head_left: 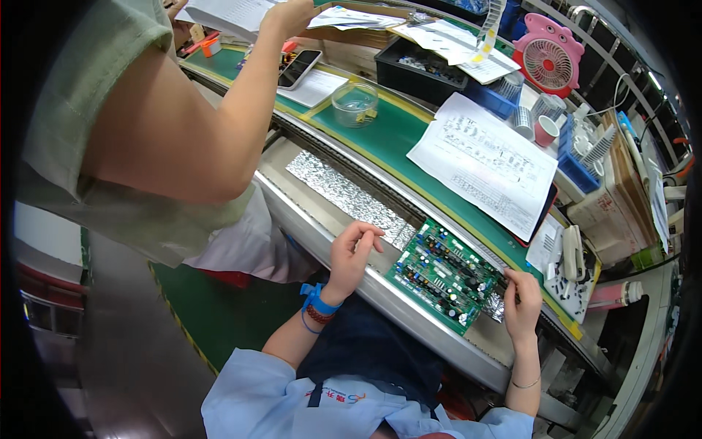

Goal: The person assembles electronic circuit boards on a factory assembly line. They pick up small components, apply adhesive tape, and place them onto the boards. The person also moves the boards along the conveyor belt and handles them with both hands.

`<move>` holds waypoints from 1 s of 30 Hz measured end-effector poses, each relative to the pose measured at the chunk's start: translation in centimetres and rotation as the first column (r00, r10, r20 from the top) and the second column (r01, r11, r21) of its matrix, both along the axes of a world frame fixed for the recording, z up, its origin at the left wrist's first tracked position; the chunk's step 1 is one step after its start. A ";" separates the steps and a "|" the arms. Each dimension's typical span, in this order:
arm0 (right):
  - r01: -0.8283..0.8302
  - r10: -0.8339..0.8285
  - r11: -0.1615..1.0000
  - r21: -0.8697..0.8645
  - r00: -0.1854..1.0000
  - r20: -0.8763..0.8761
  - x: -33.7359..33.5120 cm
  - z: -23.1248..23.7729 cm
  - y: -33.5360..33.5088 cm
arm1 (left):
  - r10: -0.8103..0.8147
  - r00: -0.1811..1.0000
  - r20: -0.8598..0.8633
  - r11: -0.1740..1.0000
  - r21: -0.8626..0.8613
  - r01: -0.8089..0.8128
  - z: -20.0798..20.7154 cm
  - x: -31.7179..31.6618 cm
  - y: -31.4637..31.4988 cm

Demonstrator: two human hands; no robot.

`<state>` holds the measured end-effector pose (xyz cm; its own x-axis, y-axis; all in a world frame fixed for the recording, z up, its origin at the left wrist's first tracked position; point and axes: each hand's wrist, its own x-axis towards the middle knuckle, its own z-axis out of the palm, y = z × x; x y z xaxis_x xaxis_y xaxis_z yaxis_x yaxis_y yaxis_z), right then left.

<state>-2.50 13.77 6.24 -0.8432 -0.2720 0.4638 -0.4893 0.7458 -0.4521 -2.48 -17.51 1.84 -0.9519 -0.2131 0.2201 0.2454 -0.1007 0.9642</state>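
A green circuit board (441,276), crowded with small components, lies across the rails of the line in front of me. My left hand (355,256) hovers just left of it, its fingers loosely bent and apart, with nothing visible in them. A blue wrist strap (316,298) and a brown beaded bracelet circle that wrist. At the board's right end is my right hand (522,301), its fingers curled in near the edge. Whatever its fingertips hold, if anything, is too small to make out.
Silver foil-like sheeting (351,196) covers the track left of the board. Beyond are printed sheets (488,157), a clear round dish (355,104), a black parts bin (420,72) and a pink fan (548,55). A co-worker's arm (183,132) reaches across at left.
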 end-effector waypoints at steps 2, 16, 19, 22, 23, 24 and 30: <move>-0.007 0.007 1.000 0.013 1.000 -0.008 0.3 -0.3 0.0 | 0.008 1.000 0.011 1.000 -0.004 -0.008 -0.1 0.2 -0.1; -0.039 0.034 0.997 -0.063 0.996 -0.083 0.3 -0.5 -0.1 | 0.007 1.000 0.012 0.999 -0.031 -0.007 0.2 0.2 -0.1; -0.042 0.036 0.997 -0.068 0.996 -0.080 0.2 -0.5 -0.2 | 0.021 1.000 0.021 0.999 -0.029 -0.020 0.4 0.5 -0.2; -0.025 0.022 0.999 -0.048 0.997 -0.069 0.2 -0.4 0.0 | 0.025 1.000 0.009 0.998 -0.059 -0.024 0.2 0.3 -0.3; -0.024 0.021 0.999 -0.048 0.998 -0.066 0.2 -0.3 -0.1 | 0.029 1.000 -0.009 0.998 -0.051 -0.030 0.1 0.1 -0.2; -0.029 0.026 0.998 -0.051 0.998 -0.066 0.2 -0.3 -0.1 | 0.028 1.000 -0.009 0.998 -0.049 -0.029 0.2 0.1 -0.2; -0.029 0.024 0.998 -0.052 0.995 -0.102 -0.1 -0.8 0.4 | 0.036 0.999 -0.004 0.998 -0.043 -0.036 0.4 -0.1 0.4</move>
<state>-2.55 14.20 5.46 -0.7841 -0.2663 0.5607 -0.5537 0.7082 -0.4380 -2.62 -17.08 2.22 -0.9430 -0.2377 0.2327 0.2512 -0.0501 0.9666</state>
